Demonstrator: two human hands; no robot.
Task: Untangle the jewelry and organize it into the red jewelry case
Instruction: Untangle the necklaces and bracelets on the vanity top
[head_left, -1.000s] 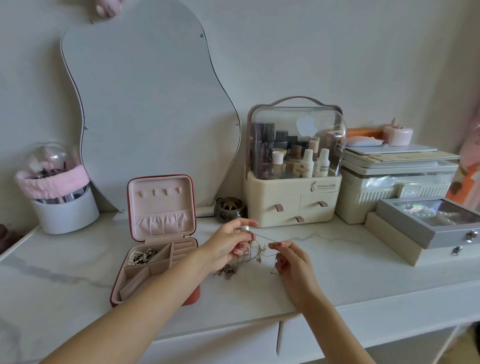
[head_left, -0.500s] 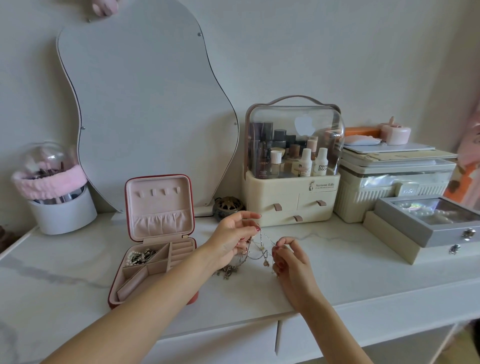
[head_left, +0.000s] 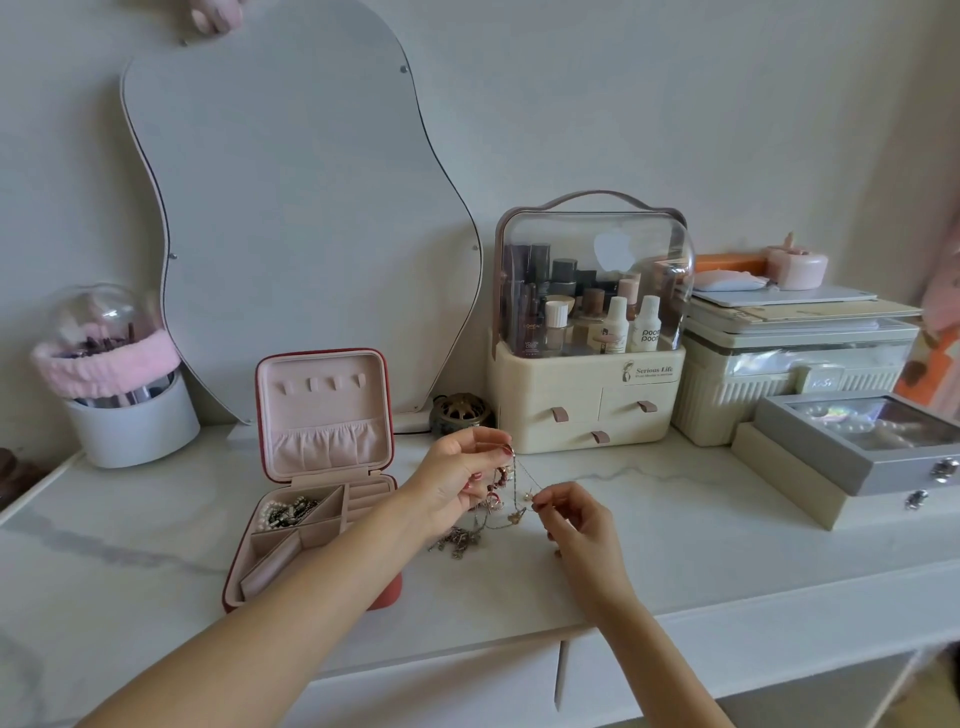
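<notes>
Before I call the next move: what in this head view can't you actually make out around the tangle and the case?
- Tangled jewelry: strands too fine to tell how many pieces.
- Left hand covers the tangle's left part.
- Right hand: the pinched strand is too small to identify.
- Red jewelry case: left forearm hides its front right corner.

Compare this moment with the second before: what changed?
Both hands, left and right, kept pinching the tangled thin metal chains; the right shifted slightly lower, changing the strand's angle. The open red jewelry case and its pearl beads stayed put.
</notes>
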